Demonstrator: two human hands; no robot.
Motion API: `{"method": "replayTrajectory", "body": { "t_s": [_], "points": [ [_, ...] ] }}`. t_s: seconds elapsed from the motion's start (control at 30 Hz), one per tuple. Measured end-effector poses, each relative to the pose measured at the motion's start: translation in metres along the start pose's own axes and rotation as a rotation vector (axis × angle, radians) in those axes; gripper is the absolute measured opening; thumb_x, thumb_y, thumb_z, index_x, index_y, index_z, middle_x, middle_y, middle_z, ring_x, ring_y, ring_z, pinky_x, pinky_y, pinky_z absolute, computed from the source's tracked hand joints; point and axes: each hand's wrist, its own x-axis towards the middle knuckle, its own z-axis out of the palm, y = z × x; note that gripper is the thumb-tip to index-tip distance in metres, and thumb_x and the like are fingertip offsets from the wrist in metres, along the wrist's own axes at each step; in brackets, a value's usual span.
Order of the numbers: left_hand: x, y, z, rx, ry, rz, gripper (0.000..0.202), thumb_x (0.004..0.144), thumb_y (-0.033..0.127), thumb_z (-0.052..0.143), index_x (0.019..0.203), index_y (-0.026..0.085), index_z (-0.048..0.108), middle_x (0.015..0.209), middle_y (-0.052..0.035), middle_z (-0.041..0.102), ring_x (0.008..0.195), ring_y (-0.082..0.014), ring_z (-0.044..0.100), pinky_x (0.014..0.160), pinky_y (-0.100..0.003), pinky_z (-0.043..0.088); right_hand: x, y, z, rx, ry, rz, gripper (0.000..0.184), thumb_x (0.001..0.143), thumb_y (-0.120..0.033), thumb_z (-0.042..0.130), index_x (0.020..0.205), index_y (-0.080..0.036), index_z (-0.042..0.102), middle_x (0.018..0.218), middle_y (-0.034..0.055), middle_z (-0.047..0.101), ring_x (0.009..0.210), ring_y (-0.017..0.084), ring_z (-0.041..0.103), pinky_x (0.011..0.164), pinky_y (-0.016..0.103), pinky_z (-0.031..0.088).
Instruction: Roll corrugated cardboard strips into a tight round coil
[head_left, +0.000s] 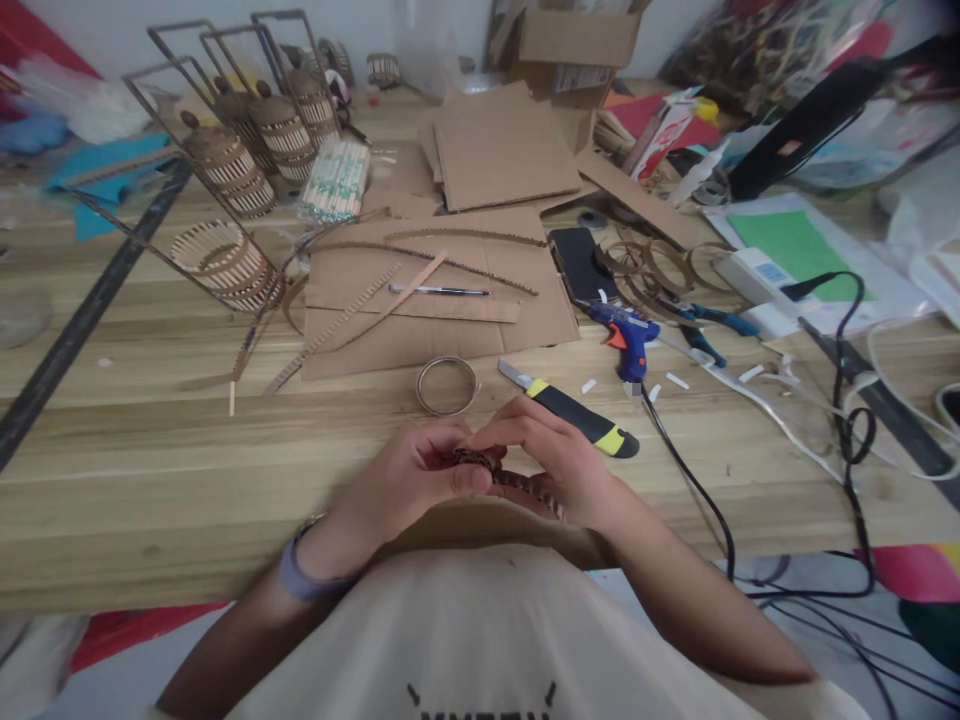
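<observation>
Close to the table's front edge, a strip of corrugated cardboard (pixel 529 487) runs between my two hands, its one end curled into a small coil. My left hand (pixel 420 475) pinches the coiled end between thumb and fingers. The fingers of my right hand (pixel 559 455) bend around the strip's trailing part, with the fingertips near the coil. Just beyond my hands lies a thin round ring (pixel 448 386). A yellow and black utility knife (pixel 574 412), blade showing, rests past my right hand.
Cardboard sheets (pixel 442 280) hold loose strips and a pen (pixel 440 290). Right of them are a blue glue gun (pixel 634 340) with its cord, pliers (pixel 709 325) and a phone (pixel 585 265). Several lantern-like stick baskets (pixel 232 170) and packed sticks (pixel 336 180) stand back left.
</observation>
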Motion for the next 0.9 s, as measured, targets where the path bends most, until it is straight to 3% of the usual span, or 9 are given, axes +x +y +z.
{"method": "replayTrajectory", "body": {
  "t_s": [0.13,0.3,0.53,0.63,0.77,0.9],
  "points": [
    [0.0,0.004,-0.005,-0.007,0.021,-0.001,0.023,0.077,0.035,0.079,0.072,0.016,0.067,0.073,0.0016,0.056,0.069,-0.0124,0.051,0.064,-0.025,0.042,-0.003,-0.001,-0.005,-0.015,0.115,-0.077,0.007,0.093,-0.022,0.07,0.096,-0.023,0.063,0.082,-0.0003,0.069,0.074,0.015,0.065,0.068,0.029,0.053],
    [0.001,0.004,-0.01,0.078,-0.065,-0.031,0.015,0.078,0.028,0.073,0.072,0.017,0.067,0.071,0.0022,0.055,0.066,-0.0114,0.048,0.06,-0.024,0.039,-0.003,-0.002,-0.011,-0.035,0.023,-0.113,0.013,0.095,-0.01,0.062,0.09,-0.022,0.065,0.081,0.0002,0.068,0.077,0.014,0.066,0.07,0.028,0.054],
    [0.0,0.013,-0.021,0.388,-0.21,0.021,0.016,0.081,0.034,0.071,0.076,0.018,0.071,0.074,0.0005,0.059,0.072,-0.0158,0.055,0.064,-0.028,0.041,0.004,0.003,-0.008,0.086,-0.07,-0.123,0.011,0.097,-0.02,0.064,0.087,-0.02,0.064,0.081,0.001,0.068,0.076,0.013,0.065,0.069,0.025,0.052],
    [0.002,0.019,-0.021,0.487,-0.261,0.004,0.017,0.081,0.034,0.072,0.077,0.018,0.072,0.076,-0.0001,0.061,0.073,-0.0168,0.057,0.066,-0.028,0.042,0.006,0.005,-0.01,0.104,-0.148,-0.093,0.007,0.097,-0.026,0.066,0.093,-0.02,0.066,0.083,0.0015,0.068,0.076,0.013,0.064,0.07,0.025,0.051],
    [0.007,0.028,-0.02,0.484,-0.391,0.014,0.009,0.084,0.026,0.071,0.087,0.019,0.074,0.086,-0.0006,0.068,0.08,-0.0174,0.063,0.072,-0.028,0.046,0.008,0.006,-0.013,-0.006,-0.307,-0.105,0.027,0.101,-0.04,0.058,0.117,-0.02,0.067,0.088,0.0042,0.07,0.08,0.016,0.064,0.074,0.029,0.048],
    [0.012,0.032,-0.021,0.5,-0.488,0.021,0.006,0.083,0.02,0.07,0.084,0.021,0.076,0.091,-0.0003,0.072,0.089,-0.0192,0.066,0.082,-0.028,0.048,0.012,0.004,-0.015,-0.032,-0.388,-0.153,0.033,0.103,-0.041,0.053,0.119,-0.018,0.069,0.091,0.0064,0.071,0.084,0.017,0.064,0.079,0.031,0.047]
  ]
}}
